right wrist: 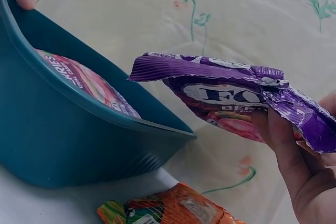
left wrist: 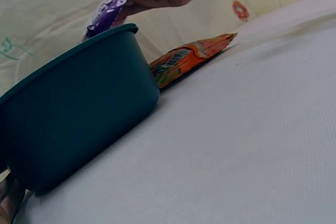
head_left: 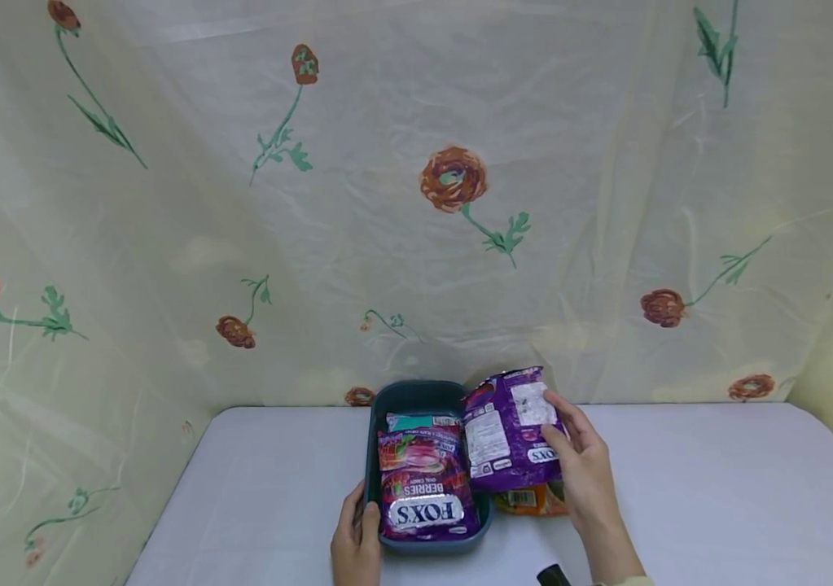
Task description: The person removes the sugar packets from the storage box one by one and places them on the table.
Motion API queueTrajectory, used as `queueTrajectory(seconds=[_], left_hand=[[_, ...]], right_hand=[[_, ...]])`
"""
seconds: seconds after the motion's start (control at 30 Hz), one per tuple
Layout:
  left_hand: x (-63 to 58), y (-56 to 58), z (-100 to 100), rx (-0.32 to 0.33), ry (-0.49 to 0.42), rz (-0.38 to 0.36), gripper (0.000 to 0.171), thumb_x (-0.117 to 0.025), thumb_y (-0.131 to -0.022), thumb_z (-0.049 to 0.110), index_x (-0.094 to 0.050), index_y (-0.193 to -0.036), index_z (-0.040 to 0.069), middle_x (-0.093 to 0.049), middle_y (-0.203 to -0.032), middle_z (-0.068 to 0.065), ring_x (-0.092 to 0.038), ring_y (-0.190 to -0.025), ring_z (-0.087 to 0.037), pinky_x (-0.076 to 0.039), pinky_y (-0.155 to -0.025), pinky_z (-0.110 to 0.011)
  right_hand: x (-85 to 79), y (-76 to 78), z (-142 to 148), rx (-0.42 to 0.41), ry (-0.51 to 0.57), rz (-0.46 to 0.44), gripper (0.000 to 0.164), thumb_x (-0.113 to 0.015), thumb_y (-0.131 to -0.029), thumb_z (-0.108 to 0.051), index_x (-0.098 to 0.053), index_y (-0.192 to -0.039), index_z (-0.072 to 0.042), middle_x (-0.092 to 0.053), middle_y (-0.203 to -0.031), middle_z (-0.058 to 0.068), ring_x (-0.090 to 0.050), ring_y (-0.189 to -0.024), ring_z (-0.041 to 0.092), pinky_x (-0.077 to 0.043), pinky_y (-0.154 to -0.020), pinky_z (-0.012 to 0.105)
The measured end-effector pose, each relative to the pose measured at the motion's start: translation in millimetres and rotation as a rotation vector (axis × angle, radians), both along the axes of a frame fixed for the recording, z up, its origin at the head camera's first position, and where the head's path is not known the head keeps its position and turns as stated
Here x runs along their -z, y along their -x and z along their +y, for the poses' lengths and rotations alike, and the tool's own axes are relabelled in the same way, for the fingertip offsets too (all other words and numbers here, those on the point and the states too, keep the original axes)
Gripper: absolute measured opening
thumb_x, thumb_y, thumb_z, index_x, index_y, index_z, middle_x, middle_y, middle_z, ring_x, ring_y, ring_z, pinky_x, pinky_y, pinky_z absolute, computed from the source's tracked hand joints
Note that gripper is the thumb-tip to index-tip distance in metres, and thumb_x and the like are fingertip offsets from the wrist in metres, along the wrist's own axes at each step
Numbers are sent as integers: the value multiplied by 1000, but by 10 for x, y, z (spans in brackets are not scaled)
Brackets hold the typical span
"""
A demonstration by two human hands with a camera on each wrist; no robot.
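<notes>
A purple Fox's candy bag (head_left: pixel 507 431) is pinched by my right hand (head_left: pixel 586 464), up off the table at the bin's right side, its printed back facing up in the head view. The dark teal plastic bin (head_left: pixel 425 392) stands on the table, and my left hand (head_left: pixel 357 537) holds its near left edge. Inside the bin lies another Fox's Berries candy bag (head_left: pixel 427 488), with a teal packet (head_left: pixel 416 422) partly hidden behind it. In the right wrist view, the fingers and thumb grip the raised bag (right wrist: pixel 220 95) by one end.
An orange packet (head_left: pixel 533 499) lies on the table against the bin's right side, partly under the raised bag. A dark cylindrical object (head_left: pixel 553 575) shows at the bottom edge. The white table (head_left: pixel 716 488) ends at a flowered curtain (head_left: pixel 570 163).
</notes>
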State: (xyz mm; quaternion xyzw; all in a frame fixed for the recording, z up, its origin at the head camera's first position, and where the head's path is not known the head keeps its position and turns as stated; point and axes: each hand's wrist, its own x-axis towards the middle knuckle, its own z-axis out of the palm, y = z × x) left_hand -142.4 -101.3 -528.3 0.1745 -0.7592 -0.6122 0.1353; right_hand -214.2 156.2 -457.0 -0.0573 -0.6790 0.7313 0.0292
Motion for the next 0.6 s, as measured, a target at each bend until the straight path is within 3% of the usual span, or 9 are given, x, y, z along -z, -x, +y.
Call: queueTrajectory(seconds=[0.2, 0.6], left_hand=[[13, 6, 3, -5, 7, 11, 45, -50, -98, 31, -49, -133, 4, -60, -125, -21, -61, -112, -30, -55, -86, -34], [-7, -9, 11, -5, 16, 4, 46, -50, -98, 32, -49, -133, 3, -60, -125, -21, -61, -111, -31, -54, -89, -38]], right_hand=[[-4, 2, 32, 13, 19, 7, 44, -47, -99, -15, -41, -142, -19, -28, -156, -2, -29, -141, 17, -43, -91, 4], [12, -11, 81, 12, 2, 33, 45, -48, -99, -19, -40, -143, -19, -26, -157, 4, -31, -140, 20, -44, -91, 5]])
